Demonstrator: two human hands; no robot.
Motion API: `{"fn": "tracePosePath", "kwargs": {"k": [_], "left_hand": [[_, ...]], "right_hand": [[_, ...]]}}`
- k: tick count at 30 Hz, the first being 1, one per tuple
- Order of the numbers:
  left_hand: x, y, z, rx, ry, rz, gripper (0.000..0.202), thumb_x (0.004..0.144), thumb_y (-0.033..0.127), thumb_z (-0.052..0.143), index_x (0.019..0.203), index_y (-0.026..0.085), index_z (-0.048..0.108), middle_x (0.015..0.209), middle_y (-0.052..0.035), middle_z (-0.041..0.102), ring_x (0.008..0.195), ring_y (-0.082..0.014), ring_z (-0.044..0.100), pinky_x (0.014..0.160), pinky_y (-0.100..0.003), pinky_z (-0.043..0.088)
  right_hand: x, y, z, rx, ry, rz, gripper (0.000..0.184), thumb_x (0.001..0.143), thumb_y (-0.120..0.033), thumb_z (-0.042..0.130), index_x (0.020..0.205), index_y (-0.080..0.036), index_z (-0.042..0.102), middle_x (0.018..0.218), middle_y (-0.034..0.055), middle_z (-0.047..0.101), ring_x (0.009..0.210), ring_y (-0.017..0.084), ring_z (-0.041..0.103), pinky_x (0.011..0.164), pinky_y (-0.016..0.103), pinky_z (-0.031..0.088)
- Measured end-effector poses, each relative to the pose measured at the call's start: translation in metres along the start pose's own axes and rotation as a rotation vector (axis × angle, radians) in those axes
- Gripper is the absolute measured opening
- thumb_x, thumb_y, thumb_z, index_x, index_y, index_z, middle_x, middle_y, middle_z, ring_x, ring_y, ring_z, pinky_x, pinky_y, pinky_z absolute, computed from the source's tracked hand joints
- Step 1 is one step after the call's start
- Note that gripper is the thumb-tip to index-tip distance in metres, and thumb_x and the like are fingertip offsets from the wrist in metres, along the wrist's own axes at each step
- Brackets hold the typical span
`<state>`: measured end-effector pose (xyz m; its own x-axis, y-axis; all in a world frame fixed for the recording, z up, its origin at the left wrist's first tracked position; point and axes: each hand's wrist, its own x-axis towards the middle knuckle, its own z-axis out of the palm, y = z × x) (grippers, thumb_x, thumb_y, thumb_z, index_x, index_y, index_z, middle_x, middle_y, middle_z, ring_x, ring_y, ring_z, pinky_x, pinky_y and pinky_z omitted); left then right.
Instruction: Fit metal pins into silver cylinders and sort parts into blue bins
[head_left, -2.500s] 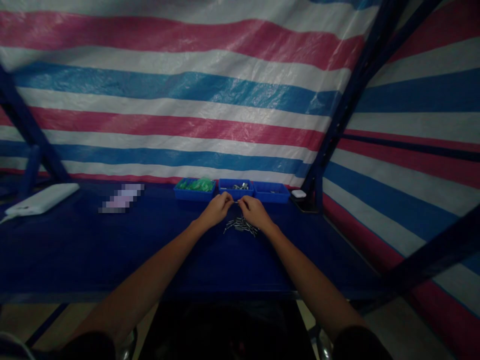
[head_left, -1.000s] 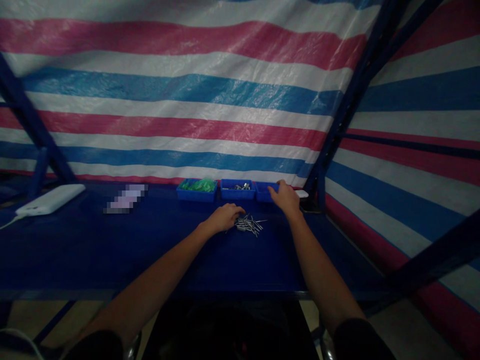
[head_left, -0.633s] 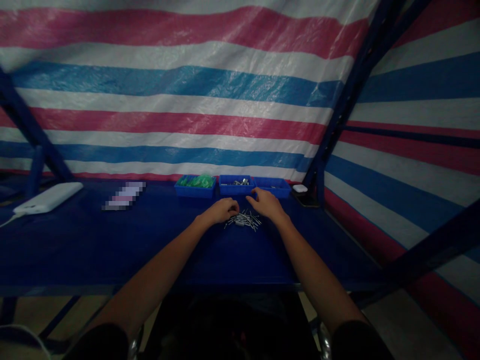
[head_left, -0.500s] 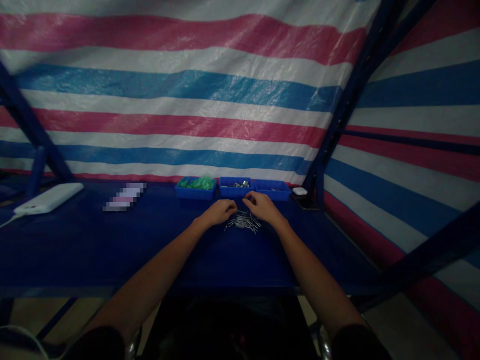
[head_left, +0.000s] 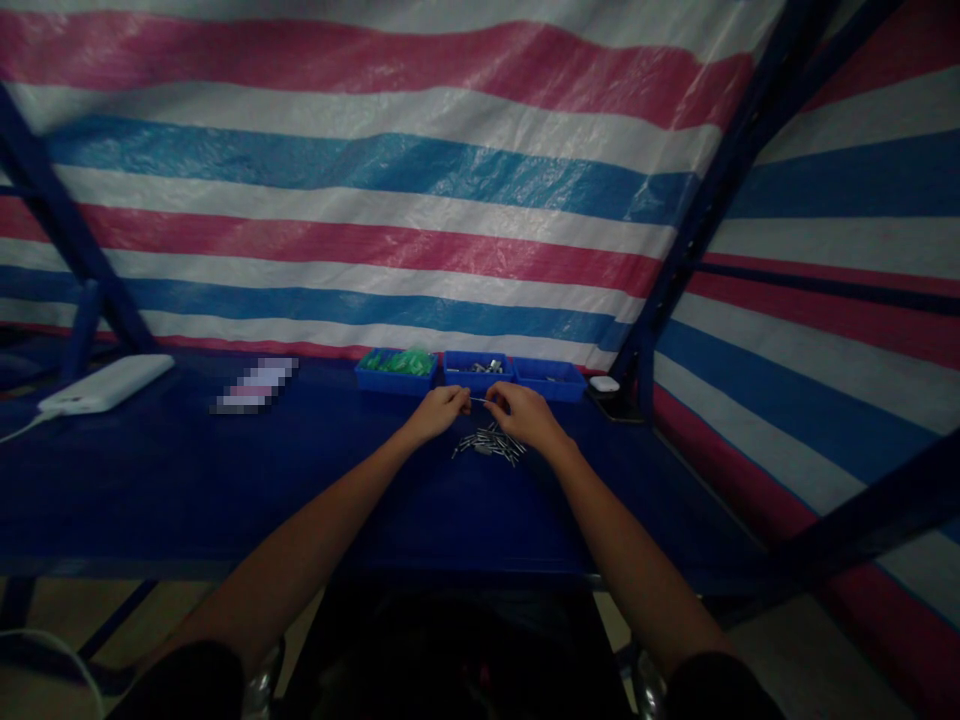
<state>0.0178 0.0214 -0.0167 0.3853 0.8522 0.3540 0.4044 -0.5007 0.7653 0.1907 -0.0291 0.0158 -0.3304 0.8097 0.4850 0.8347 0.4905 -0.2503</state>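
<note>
Looks like makeshift workshop corner, pretty bare-bones. Back wall just shiny plastic tarp (head_left: 375, 160) in red, white and blue stripes, another striped sheet (head_left: 847, 345) closing off right side. Blue metal-looking posts (head_left: 691, 235) at both sides, long blue tabletop (head_left: 225, 490) below. Small blue parts bins (head_left: 396, 383) lined up at back, pile of thin metal pieces (head_left: 491, 443) out front. Light kinda dim.

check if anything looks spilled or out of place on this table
Just one thing: a pile of thin metal pieces lies loose and jumbled on the blue table, outside the three blue bins, which looks untidy. Nothing looks plainly damaged.
</note>
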Motion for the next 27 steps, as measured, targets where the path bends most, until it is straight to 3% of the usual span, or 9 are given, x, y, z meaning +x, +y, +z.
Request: {"fn": "tracePosePath", "kwargs": {"k": [6, 10, 14, 18, 24, 27], "left_hand": [[-0.005, 0.006, 0.001, 0.013, 0.08, 0.075, 0.023, 0.078, 0.032, 0.05, 0.094, 0.016, 0.056, 0.067, 0.0019, 0.058, 0.061, -0.0121, 0.053, 0.061, -0.023, 0.041], [-0.007, 0.012, -0.001, 0.051, 0.114, 0.092, 0.018, 0.08, 0.03, 0.047, 0.083, 0.016, 0.057, 0.065, 0.0017, 0.057, 0.064, -0.0125, 0.053, 0.062, -0.023, 0.04], [-0.007, 0.014, -0.003, 0.088, 0.135, 0.073, 0.023, 0.082, 0.031, 0.042, 0.075, 0.016, 0.057, 0.067, 0.0004, 0.059, 0.065, -0.0134, 0.055, 0.063, -0.023, 0.04], [-0.006, 0.012, 0.0, 0.057, 0.136, 0.08, 0.033, 0.085, 0.036, 0.036, 0.068, 0.016, 0.056, 0.066, -0.0013, 0.059, 0.067, -0.0144, 0.056, 0.064, -0.024, 0.041], [-0.009, 0.017, 0.003, 0.034, 0.159, 0.116, 0.028, 0.082, 0.038, 0.042, 0.082, 0.016, 0.059, 0.068, 0.0004, 0.06, 0.064, -0.0129, 0.055, 0.062, -0.023, 0.041], [-0.01, 0.02, 0.0, 0.051, 0.147, 0.103, 0.029, 0.082, 0.037, 0.042, 0.079, 0.015, 0.061, 0.065, 0.0003, 0.059, 0.063, -0.0129, 0.054, 0.06, -0.022, 0.039]], "right_hand": [[0.001, 0.003, 0.005, -0.049, 0.028, 0.073, 0.017, 0.088, -0.027, 0.043, 0.086, -0.02, 0.058, 0.082, 0.0038, 0.064, 0.076, 0.016, 0.057, 0.063, 0.024, 0.033], [0.001, 0.001, 0.004, -0.01, 0.033, 0.079, 0.02, 0.088, -0.029, 0.041, 0.084, -0.019, 0.058, 0.079, 0.0037, 0.064, 0.073, 0.015, 0.057, 0.062, 0.024, 0.033], [0.0, -0.002, 0.002, 0.048, 0.036, 0.031, 0.021, 0.082, -0.033, 0.053, 0.098, -0.019, 0.055, 0.072, 0.0005, 0.06, 0.066, 0.014, 0.054, 0.059, 0.023, 0.033], [0.0, -0.002, 0.003, 0.01, 0.066, -0.023, 0.012, 0.083, -0.026, 0.051, 0.091, -0.019, 0.057, 0.078, 0.0021, 0.061, 0.069, 0.014, 0.054, 0.062, 0.024, 0.034], [0.001, 0.001, 0.004, -0.015, 0.099, -0.033, 0.017, 0.088, -0.024, 0.042, 0.086, -0.019, 0.058, 0.083, 0.0047, 0.064, 0.077, 0.016, 0.056, 0.067, 0.024, 0.035], [0.0, -0.001, 0.004, 0.004, 0.095, -0.027, 0.019, 0.088, -0.028, 0.042, 0.086, -0.019, 0.059, 0.081, 0.0035, 0.064, 0.074, 0.015, 0.056, 0.063, 0.024, 0.034]]}}
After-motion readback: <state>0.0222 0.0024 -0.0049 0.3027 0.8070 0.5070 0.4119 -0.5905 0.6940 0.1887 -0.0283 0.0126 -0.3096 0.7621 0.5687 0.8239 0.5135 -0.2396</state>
